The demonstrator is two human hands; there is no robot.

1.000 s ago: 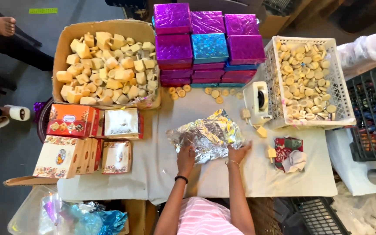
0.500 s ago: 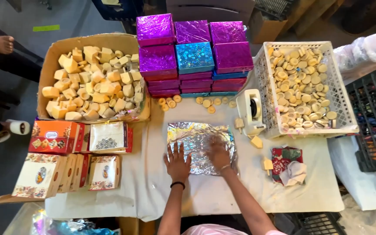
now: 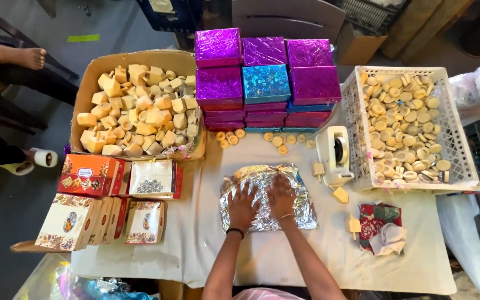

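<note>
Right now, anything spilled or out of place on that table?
Mostly tidy. A few round pale discs lie loose on the cloth below the shiny boxes, outside the white crate. Both hands press flat on the crinkled foil sheet.

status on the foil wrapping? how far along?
Done: stacks of wrapped purple and blue boxes at the table's far edge. In hand: left hand and right hand press flat on a silver foil sheet. Left: printed cartons unwrapped; soap blocks in the cardboard box and white crate.
</note>
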